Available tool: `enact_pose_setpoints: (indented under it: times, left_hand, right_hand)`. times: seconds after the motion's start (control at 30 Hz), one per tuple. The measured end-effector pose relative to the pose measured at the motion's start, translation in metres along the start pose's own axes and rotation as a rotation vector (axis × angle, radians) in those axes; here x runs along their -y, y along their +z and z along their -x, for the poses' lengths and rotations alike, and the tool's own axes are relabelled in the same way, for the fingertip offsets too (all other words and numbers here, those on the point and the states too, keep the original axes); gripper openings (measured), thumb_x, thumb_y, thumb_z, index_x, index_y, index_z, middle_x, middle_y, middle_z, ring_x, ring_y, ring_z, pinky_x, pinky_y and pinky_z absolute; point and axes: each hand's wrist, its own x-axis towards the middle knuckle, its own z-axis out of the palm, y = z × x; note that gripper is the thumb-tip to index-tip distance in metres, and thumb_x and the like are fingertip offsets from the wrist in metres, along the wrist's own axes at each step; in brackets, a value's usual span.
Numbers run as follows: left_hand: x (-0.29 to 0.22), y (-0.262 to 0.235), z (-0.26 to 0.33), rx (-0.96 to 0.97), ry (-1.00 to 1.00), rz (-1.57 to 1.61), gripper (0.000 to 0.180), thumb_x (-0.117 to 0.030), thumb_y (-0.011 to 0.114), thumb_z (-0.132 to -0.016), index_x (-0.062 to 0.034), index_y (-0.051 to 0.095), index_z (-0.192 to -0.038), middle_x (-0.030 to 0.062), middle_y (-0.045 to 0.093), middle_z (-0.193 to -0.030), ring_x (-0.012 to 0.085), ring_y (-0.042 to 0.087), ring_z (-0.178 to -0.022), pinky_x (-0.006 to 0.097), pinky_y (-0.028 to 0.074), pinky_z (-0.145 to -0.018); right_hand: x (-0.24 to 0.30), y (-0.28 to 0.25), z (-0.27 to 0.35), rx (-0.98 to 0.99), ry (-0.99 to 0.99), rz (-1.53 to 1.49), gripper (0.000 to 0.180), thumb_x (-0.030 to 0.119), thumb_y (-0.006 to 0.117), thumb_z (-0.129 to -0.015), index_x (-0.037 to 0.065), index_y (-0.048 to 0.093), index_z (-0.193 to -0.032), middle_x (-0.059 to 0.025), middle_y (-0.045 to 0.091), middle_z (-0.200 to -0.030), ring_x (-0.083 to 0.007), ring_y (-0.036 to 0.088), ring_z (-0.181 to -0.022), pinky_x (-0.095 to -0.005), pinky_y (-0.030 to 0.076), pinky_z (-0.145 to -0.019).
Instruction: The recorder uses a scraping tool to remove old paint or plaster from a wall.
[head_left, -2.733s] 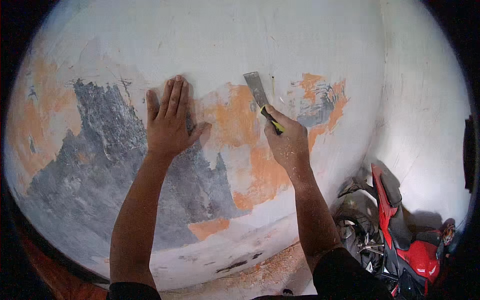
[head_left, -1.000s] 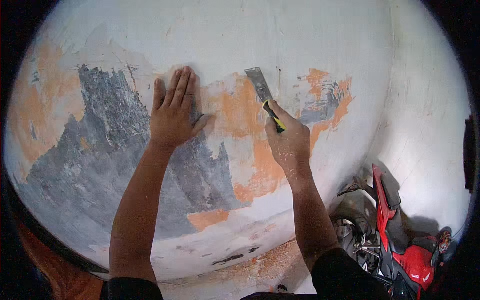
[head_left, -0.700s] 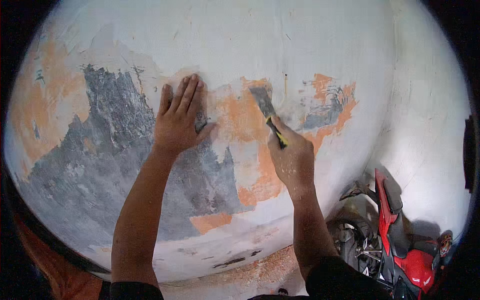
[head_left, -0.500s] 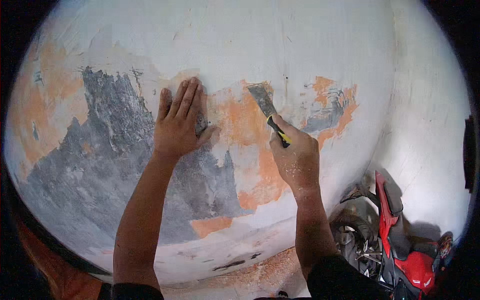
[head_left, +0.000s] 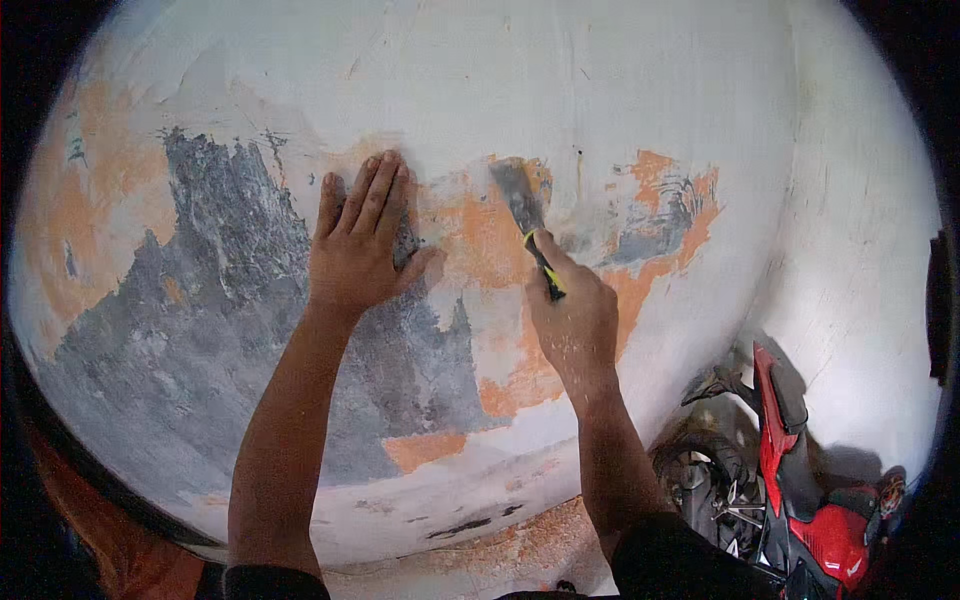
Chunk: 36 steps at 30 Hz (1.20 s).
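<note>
Holding a scraper (head_left: 517, 200) — right grip (head_left: 577, 308) wrapped round its handle (head_left: 546, 267), left grip (head_left: 358, 260) unclenched, flat on patchy wall (head_left: 225, 345).

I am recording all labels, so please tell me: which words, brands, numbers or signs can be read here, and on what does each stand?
No text can be read.
Motorbike: a whitish mark on its red panel, too small and blurred to read.
Scraper: no legible lettering on the blade or the black and yellow handle.
Wall: scratches, grey and orange patches, no writing seen.
</note>
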Motion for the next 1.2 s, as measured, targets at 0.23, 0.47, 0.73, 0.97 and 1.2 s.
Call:
enact_pose_setpoints:
  times: [0.23, 0.47, 0.73, 0.97, 1.2]
  left_hand:
    - [0.001, -0.002, 0.001, 0.003, 0.005, 0.000, 0.093, -0.065, 0.061, -0.086, -0.0091, 0.035, -0.155, 0.0086, 0.032, -0.163, 0.0245, 0.029, -0.151, 0.057, 0.017, -0.123]
    - [-0.004, -0.008, -0.003, 0.017, -0.061, -0.001, 0.094, -0.066, 0.059, -0.087, -0.0079, 0.033, -0.156, 0.0098, 0.029, -0.163, 0.0249, 0.027, -0.152, 0.057, 0.014, -0.123]
    - [-0.007, -0.006, -0.004, 0.005, -0.133, -0.004, 0.103, -0.071, 0.058, -0.086, -0.0005, 0.030, -0.155, 0.0186, 0.026, -0.163, 0.0323, 0.022, -0.153, 0.056, 0.009, -0.123]
    - [-0.004, -0.006, -0.001, 0.009, -0.134, -0.033, 0.102, -0.072, 0.054, -0.087, -0.0002, 0.030, -0.155, 0.0162, 0.026, -0.164, 0.0299, 0.023, -0.153, 0.057, 0.011, -0.123]
    - [-0.001, -0.006, 0.000, 0.000, -0.127, -0.017, 0.103, -0.071, 0.057, -0.085, -0.0001, 0.030, -0.155, 0.0165, 0.027, -0.163, 0.0297, 0.024, -0.152, 0.057, 0.011, -0.123]
  right_hand:
    - [0.016, -0.010, 0.003, 0.012, -0.034, 0.041, 0.040, 0.012, 0.066, -0.093, 0.006, 0.065, -0.132, -0.0240, 0.072, -0.098, -0.0215, 0.071, -0.076, -0.0348, 0.053, -0.068]
    - [0.046, -0.021, -0.032, 0.078, 0.064, -0.022, 0.039, 0.019, 0.062, -0.094, 0.010, 0.064, -0.132, -0.0256, 0.066, -0.083, -0.0379, 0.069, -0.077, -0.0481, 0.055, -0.067]
    - [0.055, 0.000, -0.010, 0.083, -0.018, 0.074, 0.041, 0.012, 0.064, -0.093, 0.009, 0.064, -0.134, -0.0216, 0.064, -0.075, -0.0298, 0.067, -0.065, -0.0421, 0.051, -0.061]
    - [0.054, 0.008, 0.012, 0.126, -0.022, 0.053, 0.039, 0.012, 0.064, -0.093, 0.008, 0.065, -0.132, -0.0239, 0.063, -0.075, -0.0329, 0.066, -0.066, -0.0444, 0.050, -0.060]
    - [0.074, 0.000, 0.013, 0.242, 0.096, 0.047, 0.040, 0.015, 0.063, -0.093, 0.008, 0.064, -0.133, -0.0262, 0.066, -0.081, -0.0343, 0.068, -0.071, -0.0437, 0.052, -0.065]
